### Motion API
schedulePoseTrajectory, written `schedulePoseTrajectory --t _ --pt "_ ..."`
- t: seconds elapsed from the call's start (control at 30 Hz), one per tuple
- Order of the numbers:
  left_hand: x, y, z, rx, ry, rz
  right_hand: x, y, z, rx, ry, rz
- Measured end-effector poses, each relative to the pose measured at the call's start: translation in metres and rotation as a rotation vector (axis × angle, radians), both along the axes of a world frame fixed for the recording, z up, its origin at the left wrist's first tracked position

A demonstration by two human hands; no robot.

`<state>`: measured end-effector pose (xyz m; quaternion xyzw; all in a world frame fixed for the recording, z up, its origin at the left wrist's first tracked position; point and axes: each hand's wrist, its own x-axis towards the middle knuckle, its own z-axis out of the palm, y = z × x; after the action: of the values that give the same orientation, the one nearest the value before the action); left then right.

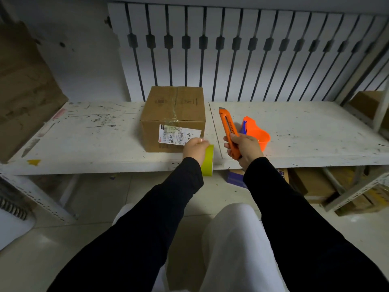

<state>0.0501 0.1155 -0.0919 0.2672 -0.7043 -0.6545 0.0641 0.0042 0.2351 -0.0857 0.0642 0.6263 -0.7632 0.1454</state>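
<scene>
A taped brown cardboard box with a white shipping label stands on a scuffed white shelf. My left hand grips a yellow-green roll of tape at the shelf's front edge, just below the box's front right corner. My right hand holds an orange utility knife by its handle, its short blade pointing up and away, to the right of the box.
An orange plastic tape dispenser with a blue part lies on the shelf behind my right hand. Cardboard leans at the far left. More boxes sit under the shelf at the right. A slatted white panel stands behind.
</scene>
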Motion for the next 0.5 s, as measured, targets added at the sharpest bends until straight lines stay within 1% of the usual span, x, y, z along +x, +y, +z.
schedulePoseTrajectory --t 0.07,0.17,0.5 --pt "-0.003 0.006 0.0 -0.007 -0.01 -0.022 -0.004 0.005 -0.004 -0.02 -0.031 -0.022" --pt "-0.008 0.012 0.0 -0.068 -0.013 -0.081 -0.011 0.011 -0.013 -0.024 -0.077 -0.048" --pt "-0.035 0.031 -0.011 -0.409 -0.002 -0.367 -0.034 0.016 -0.045 -0.002 -0.173 -0.069"
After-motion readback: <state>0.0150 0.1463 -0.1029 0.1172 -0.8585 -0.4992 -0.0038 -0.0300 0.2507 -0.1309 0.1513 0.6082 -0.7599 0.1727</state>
